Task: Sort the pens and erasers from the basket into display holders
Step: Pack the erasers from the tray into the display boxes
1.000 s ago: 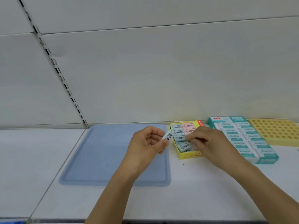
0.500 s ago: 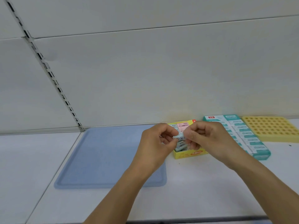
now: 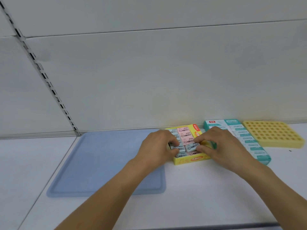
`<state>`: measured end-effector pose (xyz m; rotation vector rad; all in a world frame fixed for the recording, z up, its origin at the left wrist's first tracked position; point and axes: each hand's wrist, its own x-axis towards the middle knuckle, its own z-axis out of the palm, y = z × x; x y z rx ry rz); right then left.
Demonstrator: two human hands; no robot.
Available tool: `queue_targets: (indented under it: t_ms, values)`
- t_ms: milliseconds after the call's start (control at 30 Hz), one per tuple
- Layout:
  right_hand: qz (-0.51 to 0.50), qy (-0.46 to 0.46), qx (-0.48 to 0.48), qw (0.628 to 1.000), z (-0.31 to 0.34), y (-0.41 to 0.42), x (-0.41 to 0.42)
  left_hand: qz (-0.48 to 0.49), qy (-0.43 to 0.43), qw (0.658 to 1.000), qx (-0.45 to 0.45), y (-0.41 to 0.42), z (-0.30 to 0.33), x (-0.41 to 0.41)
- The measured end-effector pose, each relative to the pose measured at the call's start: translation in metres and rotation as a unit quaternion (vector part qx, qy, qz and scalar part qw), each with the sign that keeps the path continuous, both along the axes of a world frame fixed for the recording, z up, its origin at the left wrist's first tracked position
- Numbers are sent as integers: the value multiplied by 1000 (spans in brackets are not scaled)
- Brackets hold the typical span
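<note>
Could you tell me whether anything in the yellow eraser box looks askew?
Yes: one blue eraser, pinched by the right hand, sits tilted above the pink row in the yellow box, not yet seated flat.

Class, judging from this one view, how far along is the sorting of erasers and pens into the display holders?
Done: the yellow cardboard eraser box and the teal eraser box look nearly full. In hand: the right hand pinches a pale blue eraser into the yellow box while the left hand grips erasers at its left side. Left: the yellow grid pen holder holds no pens.
</note>
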<state>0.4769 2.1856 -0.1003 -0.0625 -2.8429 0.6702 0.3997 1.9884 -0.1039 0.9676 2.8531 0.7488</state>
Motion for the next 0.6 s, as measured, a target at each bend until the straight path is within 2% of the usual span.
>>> queue_targets:
  t_ms: [200,300,433,500,600]
  values:
    - [29,48,35,998,-7,-5,-9,15,1,999,46,1,-9,1]
    - [79,57,71,993,-14,-3,-11,9,7,999,48,0,-8,3]
    - [47,86,71,993,-14,-5,-9,-2,44,998,42,-1,-10,3]
    - [47,40,78,995,-15,-9,-6,-17,71,997,16,0,-17,8]
    - [97,-96,155,978,-27,-12,0,-79,67,990,-100,0,-32,14]
